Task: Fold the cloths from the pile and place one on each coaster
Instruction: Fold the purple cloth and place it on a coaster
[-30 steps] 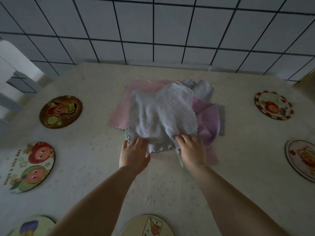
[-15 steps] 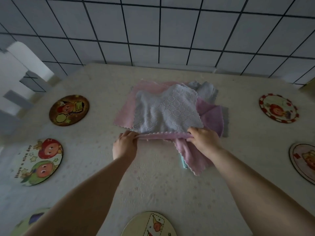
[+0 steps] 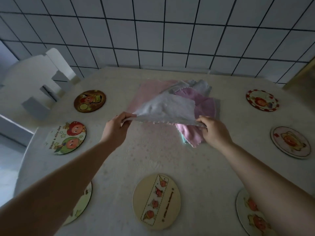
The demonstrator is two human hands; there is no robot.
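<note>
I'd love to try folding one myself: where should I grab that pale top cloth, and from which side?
Take the pale top cloth by its two near corners, coming from the table's near edge, as the left hand and right hand do now. Its near hem is straight and free, while the far end lies on the pile; a pinch grip at each corner spreads it flat.

There is only one view — a wide-angle camera on the person's head. It looks forward and down over the table (image 3: 170,164), quite near, toward the tiled wall (image 3: 153,36) behind — straight lines bend at the edges.
</note>
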